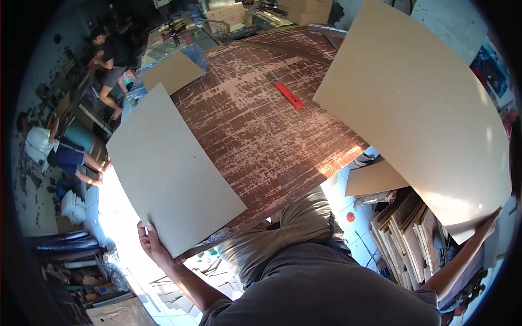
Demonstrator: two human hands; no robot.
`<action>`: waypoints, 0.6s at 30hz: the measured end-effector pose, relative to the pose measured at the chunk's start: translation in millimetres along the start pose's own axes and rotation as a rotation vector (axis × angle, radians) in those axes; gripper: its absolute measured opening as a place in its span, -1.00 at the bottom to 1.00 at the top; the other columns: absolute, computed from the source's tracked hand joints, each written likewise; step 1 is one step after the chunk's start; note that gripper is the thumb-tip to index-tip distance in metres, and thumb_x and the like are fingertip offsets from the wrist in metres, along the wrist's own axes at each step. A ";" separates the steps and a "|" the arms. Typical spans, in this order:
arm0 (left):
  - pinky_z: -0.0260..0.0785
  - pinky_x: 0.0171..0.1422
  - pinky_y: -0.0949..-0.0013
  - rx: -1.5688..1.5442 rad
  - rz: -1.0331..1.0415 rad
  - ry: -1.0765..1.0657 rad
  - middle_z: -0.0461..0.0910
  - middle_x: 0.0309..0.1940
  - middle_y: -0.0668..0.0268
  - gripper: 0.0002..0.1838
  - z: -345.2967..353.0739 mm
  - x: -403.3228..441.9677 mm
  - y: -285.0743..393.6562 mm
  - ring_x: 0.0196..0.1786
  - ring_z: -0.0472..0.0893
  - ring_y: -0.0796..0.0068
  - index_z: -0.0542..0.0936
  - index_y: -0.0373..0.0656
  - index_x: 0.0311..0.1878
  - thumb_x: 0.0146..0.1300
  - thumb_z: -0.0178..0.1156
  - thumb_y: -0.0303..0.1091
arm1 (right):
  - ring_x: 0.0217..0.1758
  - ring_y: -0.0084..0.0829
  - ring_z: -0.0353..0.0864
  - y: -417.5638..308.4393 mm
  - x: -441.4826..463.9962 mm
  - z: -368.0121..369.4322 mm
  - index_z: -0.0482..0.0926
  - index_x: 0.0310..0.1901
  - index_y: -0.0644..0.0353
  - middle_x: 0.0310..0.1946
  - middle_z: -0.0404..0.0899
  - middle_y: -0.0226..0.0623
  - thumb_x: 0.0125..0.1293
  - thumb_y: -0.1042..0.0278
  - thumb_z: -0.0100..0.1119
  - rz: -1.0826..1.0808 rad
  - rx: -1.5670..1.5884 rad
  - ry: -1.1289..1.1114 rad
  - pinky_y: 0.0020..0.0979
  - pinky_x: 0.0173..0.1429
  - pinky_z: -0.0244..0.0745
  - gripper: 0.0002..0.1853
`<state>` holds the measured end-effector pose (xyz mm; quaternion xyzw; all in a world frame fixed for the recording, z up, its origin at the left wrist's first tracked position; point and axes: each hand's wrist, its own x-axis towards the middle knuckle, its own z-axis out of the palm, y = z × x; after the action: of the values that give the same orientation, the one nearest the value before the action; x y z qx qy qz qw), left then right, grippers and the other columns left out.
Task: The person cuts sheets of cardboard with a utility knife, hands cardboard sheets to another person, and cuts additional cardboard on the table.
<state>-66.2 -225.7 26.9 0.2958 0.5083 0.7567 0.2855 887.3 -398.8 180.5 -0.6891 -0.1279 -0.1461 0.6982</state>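
Note:
My left hand [154, 243] is closed on the near-left edge of a greyish cardboard sheet [173, 173], which lies over the left side of the worktable [255, 136]. At the right, my right hand [488, 224] grips the lower corner of a larger tan cardboard sheet [416, 103]. This sheet is tilted up and slightly bowed, its left corner above the table's right side. Some fingers of that hand are hidden by the sheet. A red utility knife [288, 94] lies on the scratched brown tabletop between the two sheets.
A smaller brown cardboard piece [173, 71] lies at the table's far left. Upright boards [405, 239] are stacked on the floor at right. A long metal strip [283, 50] runs along the table's back. Two people [111, 57] are at the left. Cardboard boxes [307, 10] stand behind.

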 end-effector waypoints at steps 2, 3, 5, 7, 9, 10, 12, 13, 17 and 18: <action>0.50 -0.12 0.50 -0.014 0.044 0.033 0.71 -0.10 0.19 -0.75 -5.8 -6.6 10.3 -0.17 0.65 0.56 0.54 -0.25 0.13 0.55 0.15 -0.30 | 0.38 -0.25 0.51 29.7 10.9 40.9 0.42 0.47 0.28 0.39 0.50 -0.15 0.48 -0.41 0.05 0.096 0.146 -0.215 -0.30 0.41 0.44 -0.13; 0.52 -0.07 0.46 -0.016 0.035 0.172 0.68 -0.03 0.17 -0.73 -1.7 -12.0 18.9 -0.12 0.64 0.53 0.53 -0.25 0.16 0.56 0.13 -0.30 | 0.38 -0.28 0.51 24.1 -10.1 72.5 0.40 0.48 0.29 0.42 0.47 -0.18 0.48 -0.38 0.07 0.130 0.187 -0.275 -0.33 0.39 0.45 -0.13; 0.53 -0.02 0.43 -0.015 0.044 0.332 0.66 0.03 0.15 -0.71 -9.8 -19.4 28.7 -0.06 0.64 0.49 0.52 -0.25 0.20 0.57 0.12 -0.29 | 0.34 -0.31 0.54 43.6 -10.4 125.2 0.41 0.47 0.28 0.42 0.48 -0.20 0.49 -0.37 0.07 0.145 0.155 -0.381 -0.34 0.36 0.47 -0.15; 0.52 0.09 0.36 -0.042 0.089 0.268 0.62 0.09 0.12 -0.69 -34.1 -23.9 29.1 0.02 0.62 0.44 0.50 -0.25 0.23 0.58 0.08 -0.29 | 0.24 -0.34 0.62 43.8 -32.6 181.3 0.47 0.43 0.27 0.30 0.59 -0.21 0.49 -0.35 0.09 0.139 0.087 -0.481 -0.34 0.31 0.50 -0.19; 0.58 0.06 0.34 -0.056 0.119 0.258 0.62 0.11 0.12 -0.63 -56.7 -30.7 25.0 0.02 0.65 0.42 0.46 -0.24 0.32 0.59 0.07 -0.26 | 0.20 -0.35 0.64 44.5 -58.4 233.4 0.48 0.41 0.29 0.25 0.62 -0.21 0.49 -0.34 0.10 0.170 0.104 -0.676 -0.33 0.27 0.54 -0.19; 0.63 0.03 0.31 -0.078 0.133 0.227 0.61 0.12 0.11 -0.56 -65.2 -35.2 24.8 0.03 0.67 0.40 0.42 -0.23 0.41 0.60 0.05 -0.23 | 0.19 -0.37 0.65 46.4 -80.7 261.5 0.49 0.40 0.29 0.24 0.62 -0.20 0.50 -0.34 0.09 0.216 0.230 -0.754 -0.35 0.23 0.57 -0.20; 0.63 0.04 0.30 -0.054 0.146 0.205 0.62 0.11 0.12 -0.58 -80.6 -45.3 26.5 0.02 0.67 0.39 0.43 -0.23 0.38 0.60 0.05 -0.24 | 0.18 -0.39 0.66 44.5 -110.1 314.0 0.46 0.43 0.29 0.24 0.62 -0.20 0.53 -0.30 0.07 0.215 0.146 -0.879 -0.37 0.22 0.57 -0.22; 0.64 0.05 0.28 -0.036 0.144 0.159 0.62 0.09 0.13 -0.60 -87.6 -50.8 27.5 0.02 0.68 0.39 0.43 -0.23 0.36 0.60 0.05 -0.24 | 0.18 -0.39 0.66 20.0 -147.4 331.7 0.44 0.44 0.28 0.24 0.62 -0.20 0.55 -0.27 0.05 0.270 0.068 -0.955 -0.37 0.22 0.57 -0.24; 0.60 -0.04 0.36 -0.094 0.114 0.242 0.67 -0.10 0.16 -0.77 -74.1 -75.6 44.7 -0.10 0.67 0.46 0.53 -0.20 0.13 0.58 0.07 -0.30 | 0.09 -0.41 0.70 7.6 -241.2 409.1 0.51 0.38 0.23 0.15 0.67 -0.24 0.59 -0.22 -0.02 0.321 0.187 -1.199 -0.38 0.16 0.61 -0.33; 0.60 -0.04 0.36 -0.090 0.120 0.252 0.67 -0.10 0.16 -0.77 -75.3 -80.0 46.0 -0.10 0.67 0.46 0.53 -0.20 0.13 0.58 0.07 -0.30 | 0.05 -0.43 0.71 0.0 -264.3 423.1 0.54 0.34 0.24 0.10 0.68 -0.25 0.59 -0.22 -0.02 0.319 0.163 -1.235 -0.38 0.12 0.62 -0.35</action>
<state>-74.9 -344.2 34.3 0.2153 0.4871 0.8255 0.1869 652.6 31.5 87.6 -0.6015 -0.4130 0.3937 0.5591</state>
